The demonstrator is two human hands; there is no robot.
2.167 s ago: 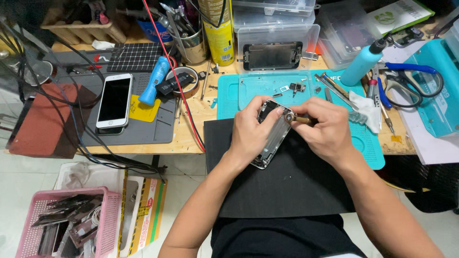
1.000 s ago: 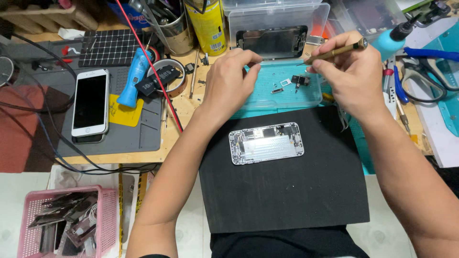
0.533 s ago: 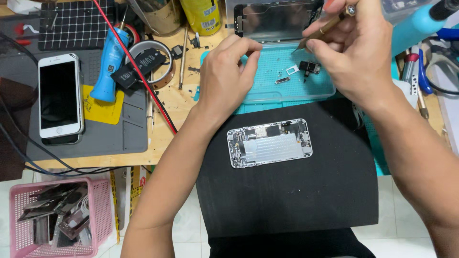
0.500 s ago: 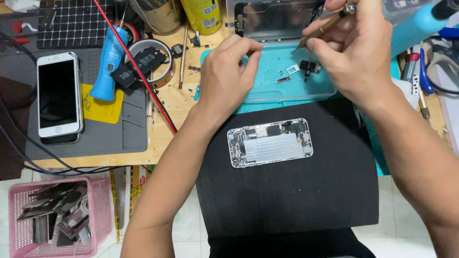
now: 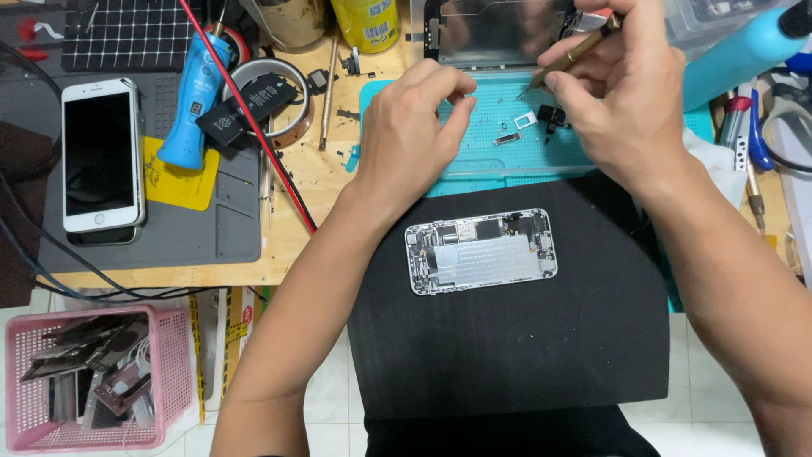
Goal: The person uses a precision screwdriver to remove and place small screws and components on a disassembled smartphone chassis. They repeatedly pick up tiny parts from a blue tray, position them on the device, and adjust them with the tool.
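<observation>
The right hand (image 5: 630, 101) is closed around a slim brass-coloured tool (image 5: 575, 52), its tip pointing down at small loose parts on the turquoise silicone work mat (image 5: 474, 165). The left hand (image 5: 414, 127) rests on that mat, fingers curled and pinched together; whether it holds anything I cannot tell. Just below both hands, an opened silver phone body (image 5: 482, 251) lies flat on a black foam pad (image 5: 507, 338). Far left on the wooden tabletop (image 5: 313, 182), a white smartphone (image 5: 100, 154) lies on a grey mat (image 5: 169, 228).
</observation>
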